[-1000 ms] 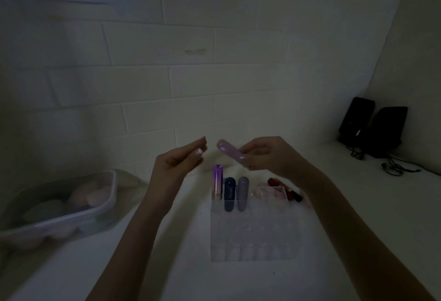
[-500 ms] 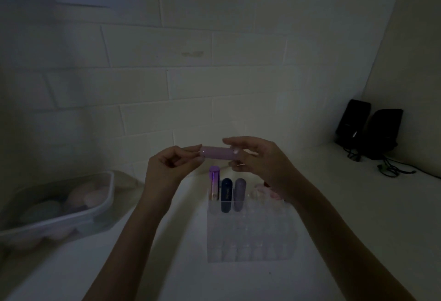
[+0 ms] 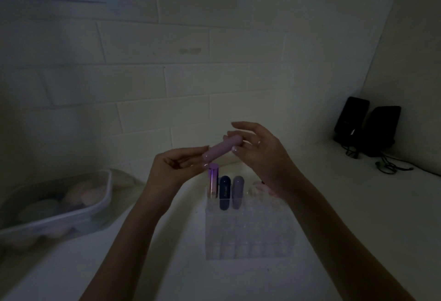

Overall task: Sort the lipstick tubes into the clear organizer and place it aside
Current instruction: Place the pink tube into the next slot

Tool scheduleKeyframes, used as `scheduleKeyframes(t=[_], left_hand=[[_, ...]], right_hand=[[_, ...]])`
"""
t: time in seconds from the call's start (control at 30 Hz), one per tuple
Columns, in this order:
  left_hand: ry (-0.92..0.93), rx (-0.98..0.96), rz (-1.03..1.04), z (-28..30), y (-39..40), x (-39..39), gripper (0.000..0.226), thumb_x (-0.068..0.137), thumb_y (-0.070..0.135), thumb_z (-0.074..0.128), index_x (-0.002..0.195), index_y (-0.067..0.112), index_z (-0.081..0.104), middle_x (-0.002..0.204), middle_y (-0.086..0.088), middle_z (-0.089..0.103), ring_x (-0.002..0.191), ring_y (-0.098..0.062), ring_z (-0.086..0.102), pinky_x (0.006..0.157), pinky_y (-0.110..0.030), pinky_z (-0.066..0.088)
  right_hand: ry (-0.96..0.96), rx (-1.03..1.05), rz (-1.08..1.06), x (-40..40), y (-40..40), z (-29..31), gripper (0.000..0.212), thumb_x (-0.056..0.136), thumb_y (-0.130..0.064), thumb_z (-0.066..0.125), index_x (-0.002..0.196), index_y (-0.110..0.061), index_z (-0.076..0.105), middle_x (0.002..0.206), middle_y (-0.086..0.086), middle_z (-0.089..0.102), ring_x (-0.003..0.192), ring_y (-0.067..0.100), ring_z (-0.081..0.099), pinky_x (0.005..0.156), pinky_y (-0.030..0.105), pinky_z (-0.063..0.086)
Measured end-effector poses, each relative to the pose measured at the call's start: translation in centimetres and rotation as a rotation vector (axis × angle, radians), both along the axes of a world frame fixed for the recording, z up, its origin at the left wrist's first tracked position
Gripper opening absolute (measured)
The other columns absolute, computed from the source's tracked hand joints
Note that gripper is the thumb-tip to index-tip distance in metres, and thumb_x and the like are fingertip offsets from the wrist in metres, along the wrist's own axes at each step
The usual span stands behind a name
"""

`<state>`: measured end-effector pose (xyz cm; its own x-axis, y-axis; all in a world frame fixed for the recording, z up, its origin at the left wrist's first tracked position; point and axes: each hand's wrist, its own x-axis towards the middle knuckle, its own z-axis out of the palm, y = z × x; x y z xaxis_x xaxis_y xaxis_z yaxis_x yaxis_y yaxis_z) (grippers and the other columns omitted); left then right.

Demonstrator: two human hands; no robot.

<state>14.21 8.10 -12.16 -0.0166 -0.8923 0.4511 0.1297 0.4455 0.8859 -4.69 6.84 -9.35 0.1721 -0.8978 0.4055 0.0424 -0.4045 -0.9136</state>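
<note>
The room is dim. A pale pink lipstick tube (image 3: pixel 220 148) is held slanted above the clear organizer (image 3: pixel 248 231), between both hands. My left hand (image 3: pixel 175 167) pinches its lower end. My right hand (image 3: pixel 257 151) touches its upper end with the fingertips, the other fingers spread. Three tubes stand in the organizer's back row: a shiny purple one (image 3: pixel 213 180), a dark blue one (image 3: pixel 224 192) and a grey-lilac one (image 3: pixel 238 191). More tubes (image 3: pixel 259 187) lie behind the organizer, mostly hidden by my right wrist.
A clear plastic tub (image 3: pixel 71 214) with pale rounded items sits at the left on the white counter (image 3: pixel 358 205). Two black speakers (image 3: pixel 367 125) with cables stand in the right corner. A white brick wall rises close behind.
The pink tube passed from my right hand's grip toward my left hand, turning from level to slanted with its right end higher. My right fingers have loosened and spread.
</note>
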Motion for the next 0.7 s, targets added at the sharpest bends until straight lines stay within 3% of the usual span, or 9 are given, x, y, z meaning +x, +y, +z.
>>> scheduleKeyframes(t=[0.2, 0.3, 0.4, 0.47, 0.57, 0.7], left_hand=[[0.015, 0.007, 0.003, 0.0, -0.1, 0.3, 0.043, 0.066, -0.014, 0.068, 0.08, 0.025, 0.078, 0.082, 0.004, 0.077, 0.078, -0.009, 0.072, 0.071, -0.019, 0.056], [-0.003, 0.032, -0.061, 0.1, 0.0, 0.5, 0.034, 0.058, -0.001, 0.078, 0.08, 0.025, 0.078, 0.081, 0.002, 0.077, 0.077, -0.01, 0.072, 0.07, -0.019, 0.055], [0.025, 0.063, -0.099, 0.0, 0.1, 0.4, 0.026, 0.049, 0.019, 0.076, 0.074, 0.025, 0.079, 0.08, 0.002, 0.077, 0.076, -0.011, 0.072, 0.067, -0.019, 0.056], [0.037, 0.069, -0.096, 0.0, 0.0, 0.3, 0.024, 0.049, 0.014, 0.077, 0.07, 0.023, 0.079, 0.078, 0.002, 0.077, 0.074, -0.011, 0.073, 0.065, -0.019, 0.056], [0.004, 0.066, -0.075, 0.0, 0.0, 0.1, 0.034, 0.055, -0.01, 0.075, 0.066, 0.021, 0.078, 0.073, 0.003, 0.077, 0.068, -0.01, 0.072, 0.062, -0.019, 0.055], [-0.029, 0.057, -0.074, 0.0, 0.1, 0.0, 0.034, 0.066, -0.012, 0.067, 0.075, 0.019, 0.078, 0.077, 0.0, 0.077, 0.072, -0.012, 0.072, 0.064, -0.02, 0.056]], right_hand=[[-0.043, 0.043, -0.032, 0.4, 0.0, -0.7, 0.025, 0.082, -0.004, 0.066, 0.107, -0.011, 0.064, 0.102, 0.01, 0.07, 0.092, 0.013, 0.069, 0.082, 0.024, 0.057], [-0.104, 0.055, 0.007, 0.4, 0.0, -0.4, 0.023, 0.083, -0.002, 0.064, 0.106, -0.005, 0.064, 0.094, 0.012, 0.069, 0.081, 0.012, 0.07, 0.075, 0.021, 0.057], [-0.137, 0.052, 0.018, 0.5, 0.1, -0.3, 0.021, 0.084, -0.001, 0.063, 0.102, -0.01, 0.066, 0.095, 0.013, 0.067, 0.08, 0.011, 0.07, 0.075, 0.021, 0.056], [-0.139, 0.068, 0.018, 0.5, 0.1, -0.2, 0.021, 0.085, -0.003, 0.062, 0.103, -0.011, 0.067, 0.095, 0.013, 0.067, 0.078, 0.01, 0.069, 0.075, 0.02, 0.056], [-0.101, 0.089, 0.016, 0.5, 0.2, 0.0, 0.02, 0.087, -0.008, 0.06, 0.107, -0.009, 0.066, 0.092, 0.007, 0.07, 0.078, 0.01, 0.07, 0.073, 0.019, 0.056], [0.046, 0.002, -0.06, -1.4, 0.5, 1.6, 0.021, 0.086, -0.004, 0.06, 0.099, -0.018, 0.066, 0.092, 0.0, 0.069, 0.077, 0.006, 0.071, 0.067, 0.015, 0.055]])
